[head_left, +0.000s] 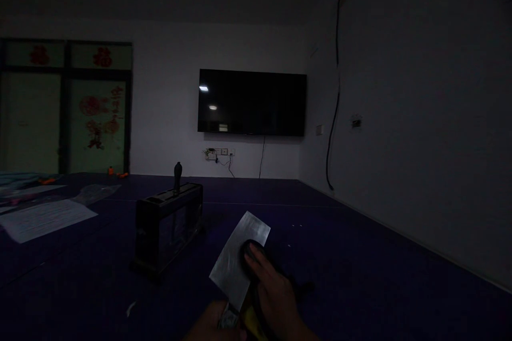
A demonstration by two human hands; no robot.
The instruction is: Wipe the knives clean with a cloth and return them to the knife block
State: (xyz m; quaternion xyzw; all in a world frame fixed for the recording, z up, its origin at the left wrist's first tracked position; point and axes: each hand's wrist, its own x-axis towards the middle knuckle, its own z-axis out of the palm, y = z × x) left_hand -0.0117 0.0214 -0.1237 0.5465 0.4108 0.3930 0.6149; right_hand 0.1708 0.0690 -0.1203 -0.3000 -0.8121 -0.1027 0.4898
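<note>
The right hand (278, 290) lays its fingers over a dark pad (245, 262) against the broad metal blade (230, 264) (whether they clench it, I can't tell), and the left hand (210, 321) grips the handle (228, 317), near centre. Work on this streaked face seems under way, its finish unclear; the black frame (148, 237), farther left, stands untouched.

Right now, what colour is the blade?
The blade is silvery grey, clearest in the head view.
</note>
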